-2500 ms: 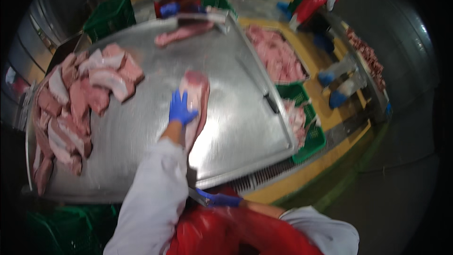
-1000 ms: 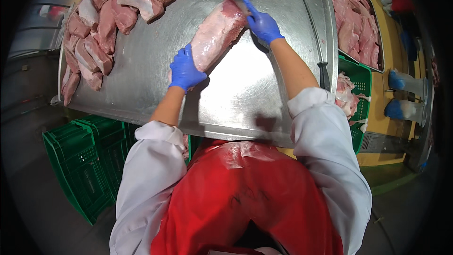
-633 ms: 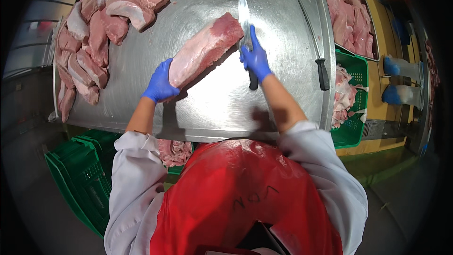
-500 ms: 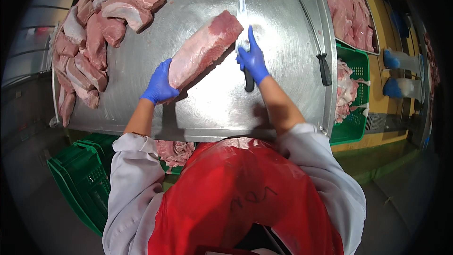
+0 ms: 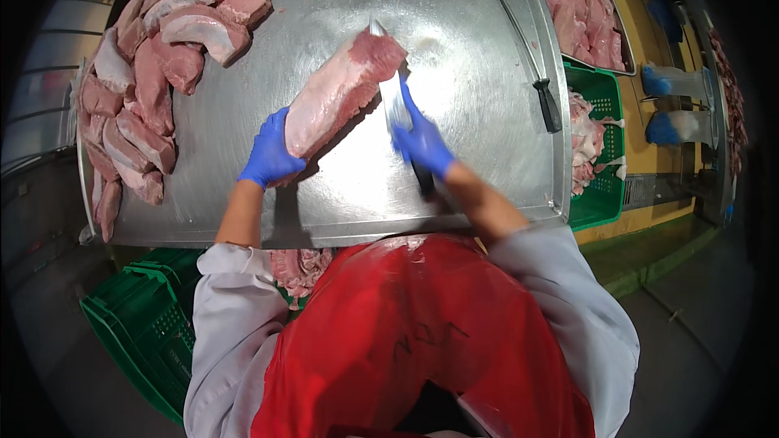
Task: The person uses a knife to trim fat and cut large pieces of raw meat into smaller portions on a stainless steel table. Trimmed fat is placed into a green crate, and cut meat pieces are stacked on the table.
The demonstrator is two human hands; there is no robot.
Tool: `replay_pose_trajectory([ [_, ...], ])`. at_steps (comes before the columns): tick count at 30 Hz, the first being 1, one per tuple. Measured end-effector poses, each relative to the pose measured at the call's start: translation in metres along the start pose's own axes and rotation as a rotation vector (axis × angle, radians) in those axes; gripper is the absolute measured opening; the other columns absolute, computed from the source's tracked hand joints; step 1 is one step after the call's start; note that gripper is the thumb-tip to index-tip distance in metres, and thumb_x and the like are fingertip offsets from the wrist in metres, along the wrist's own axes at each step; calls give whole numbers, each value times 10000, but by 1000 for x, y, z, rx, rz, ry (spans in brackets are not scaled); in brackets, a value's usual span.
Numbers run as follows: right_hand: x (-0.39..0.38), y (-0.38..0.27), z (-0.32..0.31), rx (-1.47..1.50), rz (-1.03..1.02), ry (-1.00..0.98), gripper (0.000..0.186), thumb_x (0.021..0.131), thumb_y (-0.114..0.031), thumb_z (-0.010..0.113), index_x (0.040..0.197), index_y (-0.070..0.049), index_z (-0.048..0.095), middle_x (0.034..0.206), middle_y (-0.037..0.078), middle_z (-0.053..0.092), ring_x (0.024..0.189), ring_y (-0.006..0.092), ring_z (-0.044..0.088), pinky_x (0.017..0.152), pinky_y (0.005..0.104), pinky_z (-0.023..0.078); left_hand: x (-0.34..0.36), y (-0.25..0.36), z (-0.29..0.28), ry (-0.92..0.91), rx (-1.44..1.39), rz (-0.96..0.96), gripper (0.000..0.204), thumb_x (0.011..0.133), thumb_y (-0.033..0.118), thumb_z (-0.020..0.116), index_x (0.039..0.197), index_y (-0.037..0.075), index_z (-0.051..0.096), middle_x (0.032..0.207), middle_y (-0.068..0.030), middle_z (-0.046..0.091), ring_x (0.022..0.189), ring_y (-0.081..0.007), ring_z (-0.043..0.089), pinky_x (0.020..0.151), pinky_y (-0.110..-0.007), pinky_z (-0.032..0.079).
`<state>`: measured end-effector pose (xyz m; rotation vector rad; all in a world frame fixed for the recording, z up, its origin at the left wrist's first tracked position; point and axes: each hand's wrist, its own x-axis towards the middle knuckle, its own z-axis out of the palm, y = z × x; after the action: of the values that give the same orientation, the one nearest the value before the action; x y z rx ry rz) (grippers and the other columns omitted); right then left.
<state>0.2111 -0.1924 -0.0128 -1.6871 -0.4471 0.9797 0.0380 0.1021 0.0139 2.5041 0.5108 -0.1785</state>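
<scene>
One left hand (image 5: 274,148) in a blue glove clasped the near end of a long pink slab of meat with a pale, fatty face (image 5: 337,97), and the right hand (image 5: 422,139), gloved alike and slightly blurred, gripped a black-handled knife with a long bright blade (image 5: 394,105). The tip showed past the slab's far end; I couldn't tell whether the blade ran under or behind it. Doing this well, I judged, called for a firm left hold, well back from the edge, and smooth, even strokes. The left forearm reached up almost straight; the right slanted inward, a finger stretched along the blade. The slab lay aslant on the shiny steel table (image 5: 223,182), between a heap of pink cuts (image 5: 152,85) and a black-handled sharpening rod (image 5: 547,105).
</scene>
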Motion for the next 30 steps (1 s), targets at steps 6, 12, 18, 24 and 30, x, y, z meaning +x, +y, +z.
replay_pose_trajectory([
  [6, -169, 73, -97, -79, -24, -104, 808, 961, -79, 560, 1626, -237, 129, 911, 90, 671, 634, 134, 617, 575, 300, 543, 3, 73, 7, 99, 401, -50, 933, 531, 303, 870, 1328, 35, 466, 1283, -273, 527, 1181, -433, 532, 1031, -468, 420],
  [12, -127, 40, -149, 149, -20, 261, 825, 980, -32, 529, 1623, -296, 84, 713, 47, 603, 530, 91, 569, 453, 236, 491, 105, 163, 114, 359, 413, 281, 389, 780, 218, 717, 1092, 21, 593, 1045, -216, 622, 1002, -381, 602, 885, -490, 470],
  [18, -68, 70, -126, 281, -278, 332, 856, 932, 37, 512, 1627, -239, 94, 764, 21, 550, 548, 102, 575, 448, 246, 498, 125, 158, 60, 170, 155, -9, 280, 889, 262, 585, 1005, 26, 680, 984, -230, 709, 930, -395, 692, 804, -467, 554],
  [24, -12, 35, -80, 158, -185, 192, 842, 958, -46, 502, 1619, -346, 76, 698, 36, 568, 528, 111, 558, 459, 267, 498, 108, 157, 46, 151, -193, -330, 416, 858, 354, 631, 1030, -17, 711, 998, -277, 705, 953, -421, 688, 801, -468, 551],
  [30, 51, 3, -68, -1, -190, 148, 820, 998, -172, 556, 1606, -369, 43, 1335, 186, 612, 774, 198, 708, 602, 317, 599, 108, 153, 53, 138, -364, -400, 366, 829, 250, 647, 1022, -57, 694, 927, -239, 719, 899, -332, 711, 762, -408, 548],
])
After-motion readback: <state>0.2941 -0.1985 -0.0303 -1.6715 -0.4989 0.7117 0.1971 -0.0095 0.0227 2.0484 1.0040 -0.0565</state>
